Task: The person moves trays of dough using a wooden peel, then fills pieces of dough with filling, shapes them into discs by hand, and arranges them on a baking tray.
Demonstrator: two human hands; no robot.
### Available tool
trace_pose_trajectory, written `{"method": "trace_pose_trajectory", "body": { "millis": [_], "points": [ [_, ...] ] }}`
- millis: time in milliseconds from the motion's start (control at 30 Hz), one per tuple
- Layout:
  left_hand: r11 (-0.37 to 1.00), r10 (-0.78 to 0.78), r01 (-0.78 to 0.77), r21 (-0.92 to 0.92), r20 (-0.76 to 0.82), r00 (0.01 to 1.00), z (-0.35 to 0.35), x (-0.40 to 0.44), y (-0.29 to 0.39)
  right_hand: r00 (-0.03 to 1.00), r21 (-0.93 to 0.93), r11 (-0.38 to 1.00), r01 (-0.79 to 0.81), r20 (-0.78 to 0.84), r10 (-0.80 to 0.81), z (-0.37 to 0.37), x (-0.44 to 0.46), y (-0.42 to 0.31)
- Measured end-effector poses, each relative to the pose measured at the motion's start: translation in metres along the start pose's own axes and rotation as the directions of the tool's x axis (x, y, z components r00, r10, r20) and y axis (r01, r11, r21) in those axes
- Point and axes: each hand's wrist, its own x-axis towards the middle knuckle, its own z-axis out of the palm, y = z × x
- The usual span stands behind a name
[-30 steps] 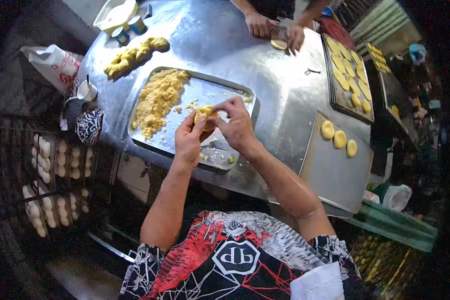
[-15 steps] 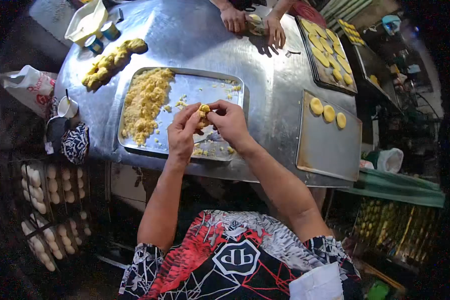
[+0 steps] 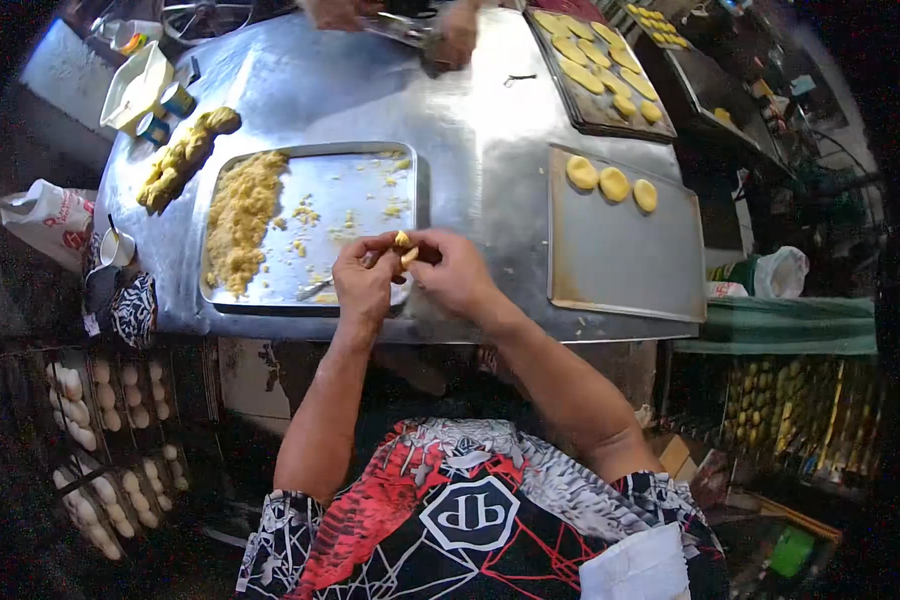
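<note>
Over the near right corner of a metal tray (image 3: 417,215), my left hand (image 3: 363,288) and my right hand (image 3: 457,272) meet with their fingertips pinched on one small piece of yellow dough (image 3: 402,239). A little peak of it sticks up between the fingers; the rest is mostly hidden. On the tray's left side is a heap of crumbly yellow mixture (image 3: 242,215), with loose crumbs scattered across the remainder. Part of what looks like a metal utensil (image 3: 315,289) lies by my left hand.
To the right, a flat baking sheet (image 3: 625,260) bears 3 round dough pieces (image 3: 614,184). Behind it, another tray (image 3: 625,125) carries several flattened pieces. A rope of dough (image 3: 185,160) and a white tub (image 3: 135,88) are at left. Another person's hands (image 3: 455,35) are across the table.
My view has swung right, so the table and trays appear farther left. My fingers have closed in around the dough, which shows a peaked top. The other person's hands have shifted and blurred.
</note>
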Motion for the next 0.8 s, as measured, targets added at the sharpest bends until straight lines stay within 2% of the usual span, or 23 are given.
{"method": "trace_pose_trajectory", "body": {
  "millis": [33, 100, 133, 167, 200, 233, 267, 333, 400, 500, 600, 700, 800],
  "points": [
    [0.996, -0.083, 0.082, 0.046, 0.012, 0.997, 0.018, -0.011, 0.002, 1.0, -0.007, 1.0, 0.021, 0.012, -0.021, -0.02, -0.017, 0.002],
    [0.969, -0.214, 0.2, 0.147, 0.086, 0.973, 0.052, -0.034, -0.004, 0.999, -0.327, 0.945, 0.028, -0.031, -0.04, -0.066, -0.041, 0.018],
    [0.972, -0.159, 0.13, 0.195, 0.144, 0.977, 0.065, -0.046, -0.012, 0.998, -0.478, 0.878, 0.023, -0.045, -0.051, -0.086, -0.052, 0.027],
    [0.97, -0.106, 0.057, 0.237, 0.201, 0.974, 0.076, -0.057, -0.024, 0.998, -0.286, 0.957, -0.057, -0.044, 0.046, -0.102, -0.06, 0.04],
    [0.96, -0.054, -0.02, 0.279, 0.257, 0.965, 0.083, -0.059, -0.044, 0.996, -0.228, 0.969, -0.091, -0.022, 0.088, -0.113, -0.064, 0.05],
    [0.875, 0.02, -0.157, 0.457, 0.291, 0.957, 0.086, -0.059, -0.062, 0.99, -0.174, 0.975, -0.136, 0.005, 0.139, -0.122, -0.072, 0.053],
    [0.8, 0.095, -0.263, 0.539, 0.318, 0.943, 0.082, -0.057, -0.077, 0.982, -0.124, 0.976, -0.178, 0.041, 0.184, -0.129, -0.077, 0.055],
    [0.594, 0.229, -0.451, 0.666, 0.398, 0.888, 0.087, -0.056, -0.07, 0.995, -0.249, 0.969, -0.006, 0.095, 0.031, -0.135, -0.076, 0.062],
    [0.542, 0.336, -0.528, 0.654, 0.408, 0.849, 0.09, -0.055, -0.073, 0.989, -0.391, 0.91, 0.139, 0.104, -0.107, -0.131, -0.079, 0.064],
    [0.455, 0.447, -0.619, 0.64, 0.437, 0.78, 0.086, -0.048, -0.08, 0.989, -0.497, 0.856, 0.142, 0.095, -0.109, -0.118, -0.079, 0.064],
    [0.355, 0.362, -0.547, 0.758, 0.428, 0.828, 0.081, -0.047, -0.088, 0.985, -0.599, 0.782, 0.171, 0.079, -0.155, -0.1, -0.074, 0.063],
    [0.585, 0.363, -0.537, 0.607, 0.396, 0.843, 0.08, -0.045, -0.082, 0.995, -0.629, 0.772, 0.089, 0.096, -0.036, -0.097, -0.067, 0.048],
    [0.714, 0.195, -0.325, 0.62, 0.269, 0.943, 0.089, -0.056, -0.064, 0.986, -0.632, 0.768, 0.104, 0.167, 0.003, -0.092, -0.063, 0.042]
  ]
}}
